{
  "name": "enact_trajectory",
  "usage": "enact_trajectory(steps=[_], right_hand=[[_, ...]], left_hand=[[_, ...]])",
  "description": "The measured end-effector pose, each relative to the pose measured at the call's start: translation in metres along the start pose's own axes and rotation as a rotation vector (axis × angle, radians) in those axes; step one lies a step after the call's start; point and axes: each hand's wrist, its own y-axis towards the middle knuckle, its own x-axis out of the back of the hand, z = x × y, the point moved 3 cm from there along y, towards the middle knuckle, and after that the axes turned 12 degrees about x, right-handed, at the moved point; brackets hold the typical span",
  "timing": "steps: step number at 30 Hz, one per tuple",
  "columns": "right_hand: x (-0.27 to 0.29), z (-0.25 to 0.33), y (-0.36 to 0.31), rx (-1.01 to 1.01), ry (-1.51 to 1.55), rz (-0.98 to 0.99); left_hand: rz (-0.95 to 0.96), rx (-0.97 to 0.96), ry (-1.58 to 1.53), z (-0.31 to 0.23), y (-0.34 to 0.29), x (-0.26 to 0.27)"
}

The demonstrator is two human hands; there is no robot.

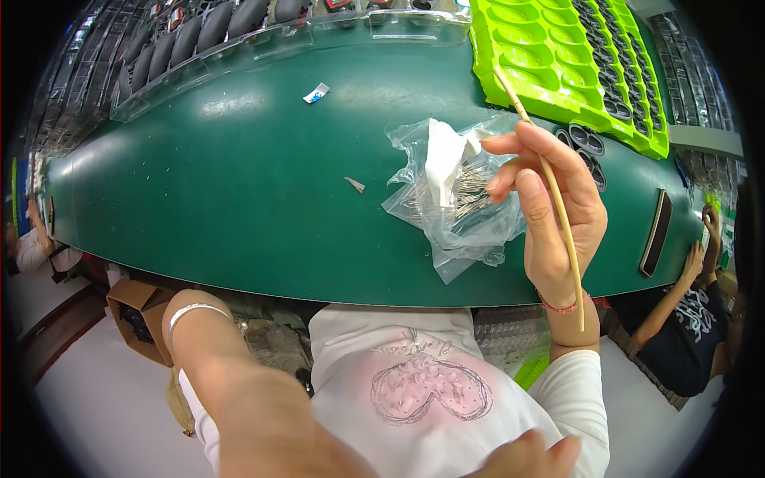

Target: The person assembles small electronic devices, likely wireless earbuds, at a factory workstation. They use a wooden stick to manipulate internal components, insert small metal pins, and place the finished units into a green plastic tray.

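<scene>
My right hand (562, 207) is raised over the right part of the green table, its thumb and fingers closed loosely round a long, thin wooden stick (564, 223). The stick slants from the green tray's edge down past my wrist. Beneath and left of the fingers lies a crumpled clear plastic bag (470, 247) with many thin metal pins (474, 187) in it. A white, soft-looking piece (444, 155) stands out of the bag near my fingertips. My left arm bends back toward me, and part of my left hand (526, 460) shows blurred at the lower edge, its grip hidden.
A bright green moulded tray (530, 80) holds rows of dark oval parts at the far right; several dark rings (586, 139) lie beside it. A clear tray (295, 36) of dark parts lines the far edge. A phone-like slab (656, 233) rests rightward. Other people sit at both sides.
</scene>
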Motion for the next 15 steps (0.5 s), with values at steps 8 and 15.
enact_trajectory(steps=[8,15], right_hand=[[0.008,-0.003,0.001,-0.02,-0.005,-0.081],[0.006,-0.007,0.003,-0.034,-0.015,-0.068]], left_hand=[[-0.182,-0.064,0.128,0.103,0.015,0.027],[0.061,0.445,-0.092,0.201,0.016,-0.008]])
